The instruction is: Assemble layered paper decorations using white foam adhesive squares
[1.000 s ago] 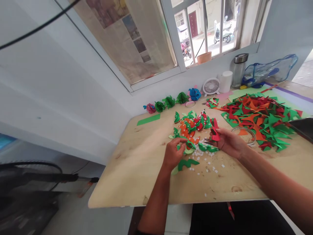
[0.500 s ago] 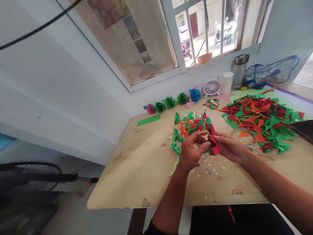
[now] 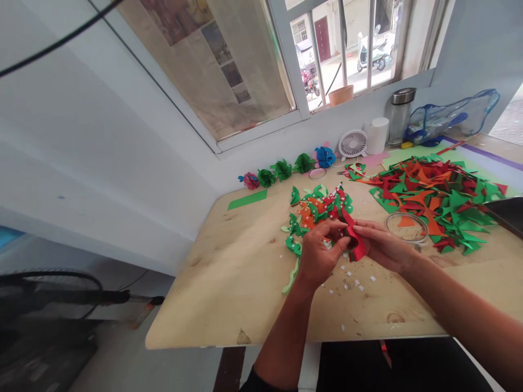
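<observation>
Between my two hands is a red paper piece with some dark green paper behind it. My left hand pinches its left side between thumb and fingers. From the right, my right hand grips the same red paper, fingertips near its upper part. Just beyond my hands lies a cluster of small curved paper pieces in green, orange and red, many with white squares on them. Tiny white paper squares are scattered on the wooden table below my hands.
A large heap of red, orange and green paper scraps lies right, beside a roll of tape. Along the wall stand folded green paper shapes, a blue one, a small fan and a glass bottle. A dark flat object lies far right.
The red paper has turned in my hands, so more of its red face shows and its lower end points slightly more to the right. Both hands stay in nearly the same place.
</observation>
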Demonstrator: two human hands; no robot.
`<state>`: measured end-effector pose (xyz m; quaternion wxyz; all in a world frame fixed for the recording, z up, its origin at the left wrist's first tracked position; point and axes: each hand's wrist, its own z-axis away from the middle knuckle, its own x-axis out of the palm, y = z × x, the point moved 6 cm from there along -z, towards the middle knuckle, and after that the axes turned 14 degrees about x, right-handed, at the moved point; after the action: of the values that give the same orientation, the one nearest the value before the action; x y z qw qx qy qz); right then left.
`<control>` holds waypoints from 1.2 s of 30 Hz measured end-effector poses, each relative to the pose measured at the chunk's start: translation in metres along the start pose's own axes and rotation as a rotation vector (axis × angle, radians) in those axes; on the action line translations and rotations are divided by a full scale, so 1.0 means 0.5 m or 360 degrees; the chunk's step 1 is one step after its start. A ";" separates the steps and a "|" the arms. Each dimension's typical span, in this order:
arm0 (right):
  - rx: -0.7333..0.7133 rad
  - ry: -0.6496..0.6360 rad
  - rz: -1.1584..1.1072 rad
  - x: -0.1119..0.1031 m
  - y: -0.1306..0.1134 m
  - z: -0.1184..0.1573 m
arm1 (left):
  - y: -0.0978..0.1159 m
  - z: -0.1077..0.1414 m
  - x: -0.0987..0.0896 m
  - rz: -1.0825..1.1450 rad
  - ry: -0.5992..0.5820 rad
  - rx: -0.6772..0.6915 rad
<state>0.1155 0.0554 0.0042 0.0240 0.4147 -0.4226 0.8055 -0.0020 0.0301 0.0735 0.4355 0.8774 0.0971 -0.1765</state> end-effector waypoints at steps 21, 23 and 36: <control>0.0047 0.0042 0.0099 0.000 0.007 -0.006 | -0.019 0.018 0.011 0.0104 0.0046 -0.0135; 0.0064 0.0078 0.0154 -0.002 0.010 -0.007 | -0.036 0.032 0.014 0.0196 0.0080 -0.0232; -0.0477 0.0729 -0.0098 -0.097 -0.056 0.009 | -0.150 0.028 -0.050 -0.0397 -0.0077 -0.0449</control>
<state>0.1610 0.0854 -0.0093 0.2046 0.2262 -0.5080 0.8056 -0.0526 0.0637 0.0206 0.5311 0.7843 0.2184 -0.2348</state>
